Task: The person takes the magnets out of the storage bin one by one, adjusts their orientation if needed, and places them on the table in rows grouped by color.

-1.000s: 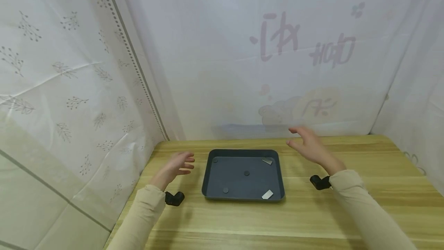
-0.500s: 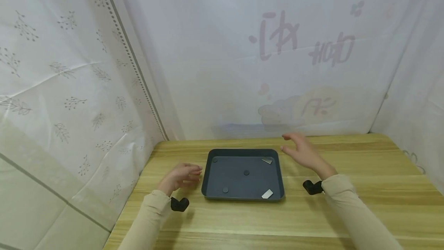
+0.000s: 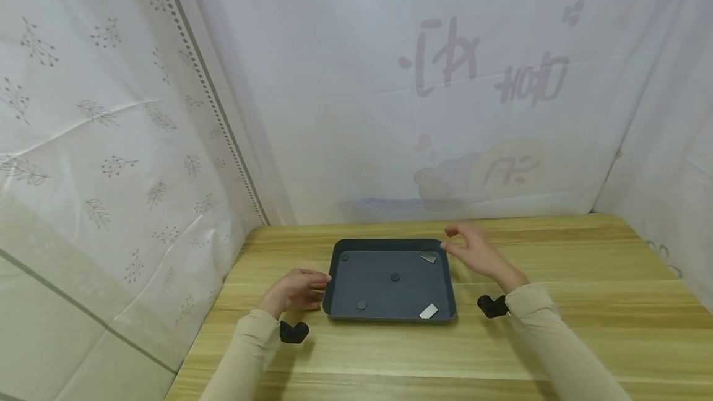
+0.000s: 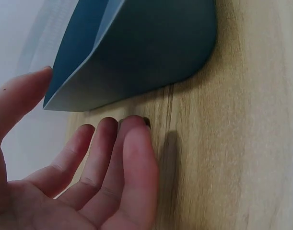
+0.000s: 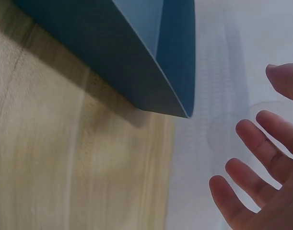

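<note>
Grey tray (image 3: 384, 296) lies flat on the wooden tabletop (image 3: 401, 357); clock directions taken from its centre. Left hand (image 3: 296, 289) sits at nine o'clock, fingers (image 4: 139, 167) apart from the thumb, thumb tip at the rim; contact cannot be told. Right hand (image 3: 478, 252) is off the two o'clock corner, fingers spread; its wrist view shows a gap to the tray. Inside: pale flat pieces at two (image 3: 428, 258) and four (image 3: 429, 311), small round discs at centre (image 3: 395, 277), ten (image 3: 345, 257), and between seven and eight (image 3: 362, 305).
</note>
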Action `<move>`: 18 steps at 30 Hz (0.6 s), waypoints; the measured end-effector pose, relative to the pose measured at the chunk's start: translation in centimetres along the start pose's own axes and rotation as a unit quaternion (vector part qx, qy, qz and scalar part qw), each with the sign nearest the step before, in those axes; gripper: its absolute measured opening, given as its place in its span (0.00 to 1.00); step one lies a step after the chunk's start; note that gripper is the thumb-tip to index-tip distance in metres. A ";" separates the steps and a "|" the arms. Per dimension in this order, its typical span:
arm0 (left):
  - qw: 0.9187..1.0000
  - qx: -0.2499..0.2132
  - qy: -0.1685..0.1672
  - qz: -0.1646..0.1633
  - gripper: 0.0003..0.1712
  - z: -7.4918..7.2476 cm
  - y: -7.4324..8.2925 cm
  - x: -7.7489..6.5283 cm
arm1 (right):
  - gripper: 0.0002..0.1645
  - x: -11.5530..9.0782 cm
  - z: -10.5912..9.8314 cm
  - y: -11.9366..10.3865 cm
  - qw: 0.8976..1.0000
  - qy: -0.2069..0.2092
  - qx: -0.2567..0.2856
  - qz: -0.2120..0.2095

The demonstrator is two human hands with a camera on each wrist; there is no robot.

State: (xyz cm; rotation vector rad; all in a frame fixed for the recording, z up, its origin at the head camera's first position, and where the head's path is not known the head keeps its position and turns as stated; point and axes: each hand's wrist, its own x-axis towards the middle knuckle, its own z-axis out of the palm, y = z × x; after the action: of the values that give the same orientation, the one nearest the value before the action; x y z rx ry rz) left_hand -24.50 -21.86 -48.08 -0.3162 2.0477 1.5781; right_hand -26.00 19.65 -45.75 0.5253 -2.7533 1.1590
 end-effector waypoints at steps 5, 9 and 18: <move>1.000 -0.007 0.001 -0.001 0.23 0.4 -0.1 0.2 | 0.27 0.2 1.0 0.3 1.000 -0.010 0.003 -0.001; 1.000 -0.018 0.000 -0.005 0.20 0.6 -0.1 0.2 | 0.26 0.3 1.6 0.4 1.000 -0.011 0.004 -0.010; 0.999 -0.037 -0.011 -0.007 0.19 0.6 -0.3 0.8 | 0.22 0.6 3.0 0.8 0.999 -0.027 -0.023 -0.026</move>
State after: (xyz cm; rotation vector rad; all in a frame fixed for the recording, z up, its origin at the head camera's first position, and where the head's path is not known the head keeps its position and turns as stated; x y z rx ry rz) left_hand -24.85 -21.31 -48.87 -0.3375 1.9691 1.6452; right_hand -26.78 17.88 -48.27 0.6277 -2.7871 1.0819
